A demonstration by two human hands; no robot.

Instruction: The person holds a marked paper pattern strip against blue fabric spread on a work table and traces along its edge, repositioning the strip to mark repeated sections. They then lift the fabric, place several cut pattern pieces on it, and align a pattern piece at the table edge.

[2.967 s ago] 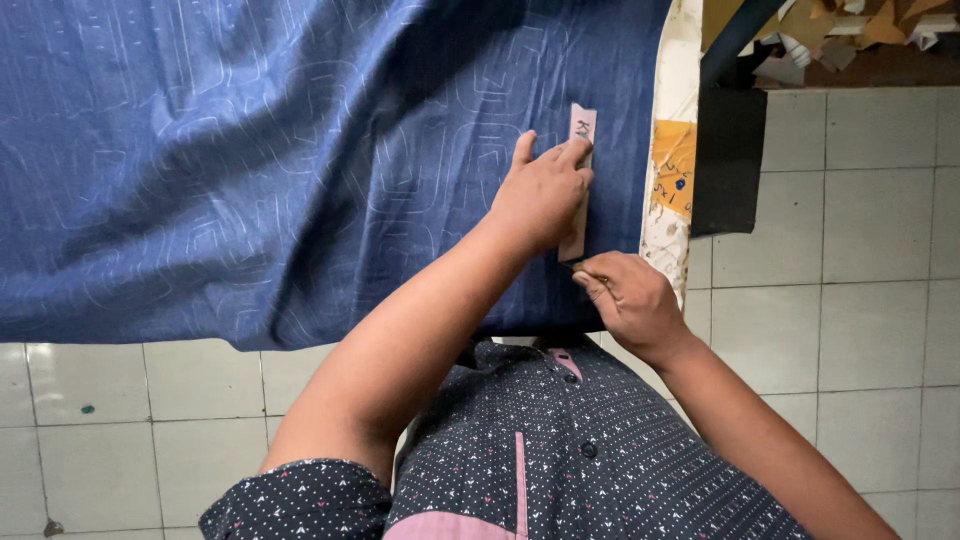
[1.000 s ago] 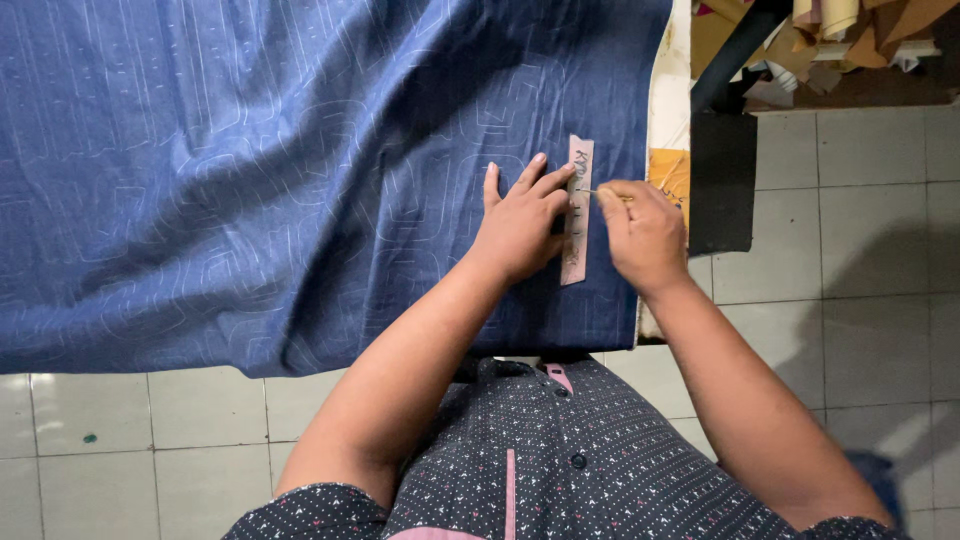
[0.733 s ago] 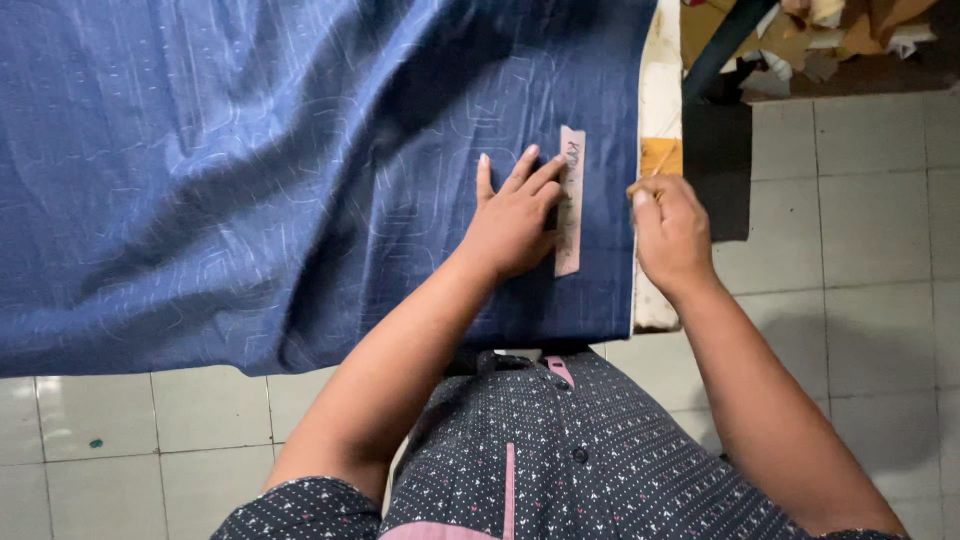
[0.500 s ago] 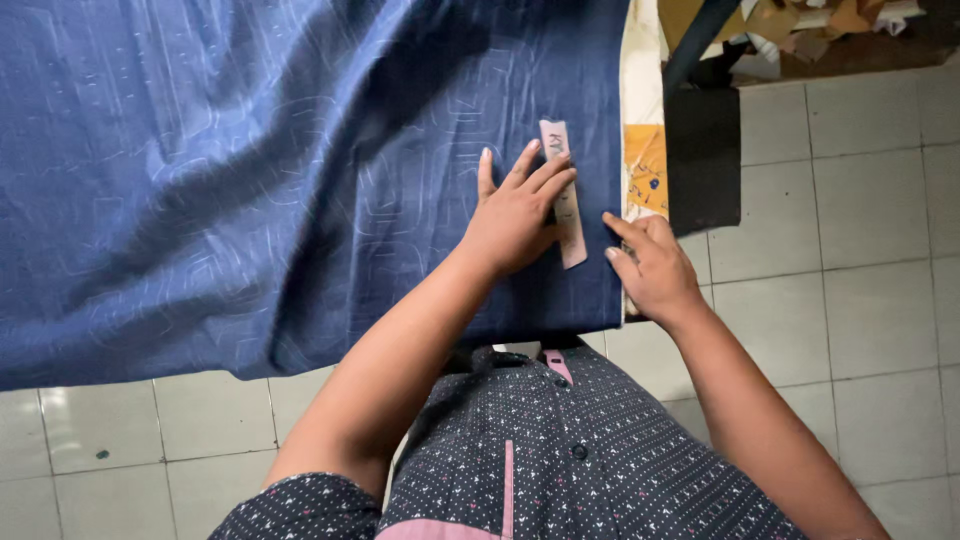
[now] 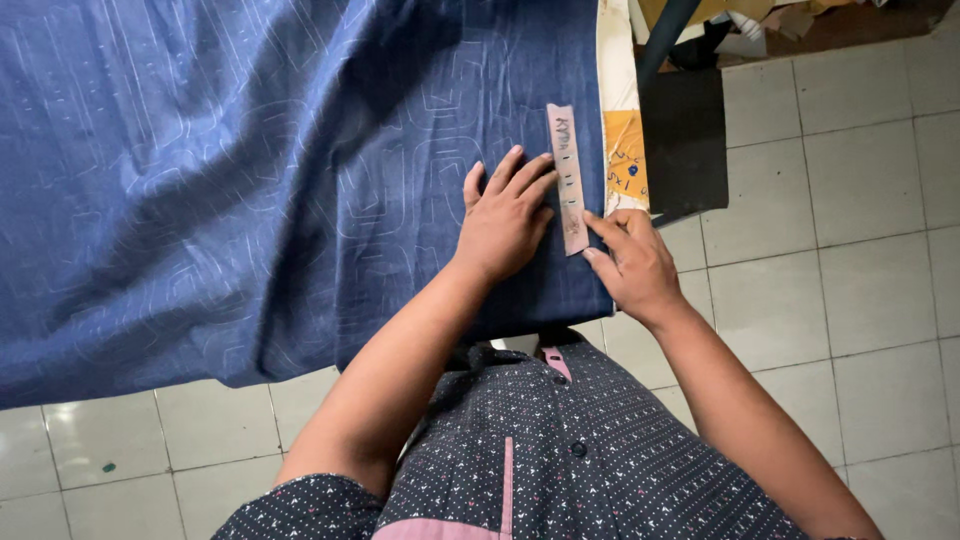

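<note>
Dotted dark cloth with a pink placket fills the nearest ground: the person's shirt [image 5: 560, 470], seen from above, with both bare forearms reaching away from it toward the cloth [image 5: 250, 180].

That cloth is blue, faintly lined with pale outlines, and it spreads wide, rumpled into soft folds on its left part and lying flatter at its right edge. Its near hem hangs over the near edge of whatever bears it, above the floor [image 5: 830, 290].

On the cloth's right part the left hand [image 5: 505, 220] lies flat, palm down, fingers spread apart and pressing the fabric, holding nothing. Its fingertips touch the long left side of a strip [image 5: 568, 180], a narrow pale pinkish slip that lies lengthwise on the cloth, just inside the cloth's right edge, with dark handwriting at its far end.

The right hand [image 5: 635, 265] sits at the cloth's right edge, fingers loosely curled, the forefinger and thumb meeting at the strip's near end; whether they pinch it or only touch it I cannot tell.

Just beyond the cloth's right edge runs a white band with an orange label [image 5: 625, 165] bearing dark marks. Past that stands a black block [image 5: 685, 140] with a dark slanted bar above it.

Pale square tiles with grey joints make the floor, near and right of the cloth. At the far right corner lie brown scraps [image 5: 790, 20].
</note>
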